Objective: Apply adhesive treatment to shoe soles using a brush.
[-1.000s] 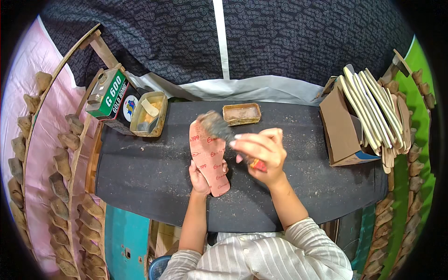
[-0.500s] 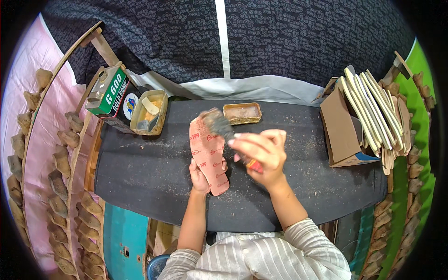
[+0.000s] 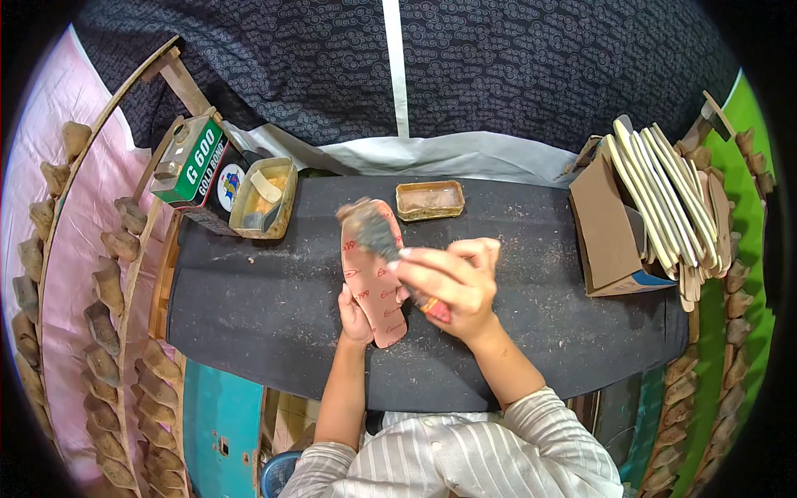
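Sweeping leftward since the earlier frame, our right grip [image 3: 452, 282] is carrying the brush [image 3: 382, 241] across the wide far end of the pinkish shoe sole [image 3: 386, 303]. We are keeping that grip closed around the brush, its red and yellow handle end showing below our fingers. Its bristles are blurring over the sole's left edge, so we are not managing to tell how firmly they are touching. Our left grip [image 3: 355, 319] is curling around the sole's nearer half, thumb at the left edge and fingertips at the right, and we are holding the sole above the middle of the black-covered bench [image 3: 249, 332]. Just beyond it, we are seeing a shallow rectangular tray [image 3: 430, 212]. Toward the left corner, a yellowish tub [image 3: 285, 222] is sitting beside a green and white tin [image 3: 184, 178]. On the right, a cardboard box [image 3: 602, 232] is holding long pale pieces [image 3: 664, 199] standing on end. Farther left, a rack is bearing foot-shaped blocks [image 3: 110, 286], and dark patterned cloth [image 3: 290, 75] is hanging behind the bench.
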{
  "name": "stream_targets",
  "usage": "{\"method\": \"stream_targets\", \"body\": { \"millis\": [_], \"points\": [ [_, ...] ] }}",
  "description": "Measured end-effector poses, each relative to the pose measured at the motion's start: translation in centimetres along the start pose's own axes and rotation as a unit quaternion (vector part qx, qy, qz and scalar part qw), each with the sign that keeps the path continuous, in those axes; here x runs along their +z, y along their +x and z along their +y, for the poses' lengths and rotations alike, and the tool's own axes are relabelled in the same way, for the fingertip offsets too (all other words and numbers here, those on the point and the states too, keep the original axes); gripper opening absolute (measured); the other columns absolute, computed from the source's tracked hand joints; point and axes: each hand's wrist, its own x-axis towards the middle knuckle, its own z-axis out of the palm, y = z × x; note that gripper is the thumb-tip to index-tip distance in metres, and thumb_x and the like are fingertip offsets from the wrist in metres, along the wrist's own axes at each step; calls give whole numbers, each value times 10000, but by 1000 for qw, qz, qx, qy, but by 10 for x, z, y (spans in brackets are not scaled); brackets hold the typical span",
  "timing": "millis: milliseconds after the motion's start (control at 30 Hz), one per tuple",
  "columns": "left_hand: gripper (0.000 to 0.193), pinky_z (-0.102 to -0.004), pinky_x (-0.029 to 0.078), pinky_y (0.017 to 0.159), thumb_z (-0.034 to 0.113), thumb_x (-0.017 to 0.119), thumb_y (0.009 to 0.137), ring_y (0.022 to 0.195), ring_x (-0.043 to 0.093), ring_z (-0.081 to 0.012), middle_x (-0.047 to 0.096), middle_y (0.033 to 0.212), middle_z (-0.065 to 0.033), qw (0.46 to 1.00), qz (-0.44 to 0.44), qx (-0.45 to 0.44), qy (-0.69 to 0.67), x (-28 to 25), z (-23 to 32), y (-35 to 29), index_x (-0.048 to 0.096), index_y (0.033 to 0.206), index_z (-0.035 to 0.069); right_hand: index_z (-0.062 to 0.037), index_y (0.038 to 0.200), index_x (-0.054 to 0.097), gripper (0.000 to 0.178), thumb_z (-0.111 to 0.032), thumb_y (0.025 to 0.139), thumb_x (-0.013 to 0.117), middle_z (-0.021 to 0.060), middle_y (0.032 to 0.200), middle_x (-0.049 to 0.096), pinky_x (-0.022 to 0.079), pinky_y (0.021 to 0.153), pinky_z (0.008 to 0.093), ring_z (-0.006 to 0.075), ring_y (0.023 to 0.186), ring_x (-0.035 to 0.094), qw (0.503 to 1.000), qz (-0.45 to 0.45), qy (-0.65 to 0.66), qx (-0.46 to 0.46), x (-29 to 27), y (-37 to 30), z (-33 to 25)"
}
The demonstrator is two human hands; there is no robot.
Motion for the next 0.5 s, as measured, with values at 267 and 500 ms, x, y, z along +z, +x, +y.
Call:
{"method": "stream_targets", "body": {
  "millis": [267, 500],
  "points": [
    [711, -361, 474, 700, 608, 288, 874, 813, 584, -241, 589, 970, -149, 994, -39, -18, -99, -3, -3, 3, 443, 1239, 18, -228, 963, 695, 357, -209, 606, 710, -111, 970, 652, 307, 752, 317, 152, 770, 479, 997, -7, -43, 65, 5, -3, 10],
    [712, -359, 474, 701, 606, 286, 878, 812, 584, -239, 587, 994, -151, 999, 9, 10, -31, 0, -1, 0, 440, 1239, 12, -238, 967, 697, 363, -214, 606, 715, -112, 960, 651, 304, 751, 309, 140, 771, 476, 1000, -12, 27, -1, 6, -3, 1]
  ]
}}
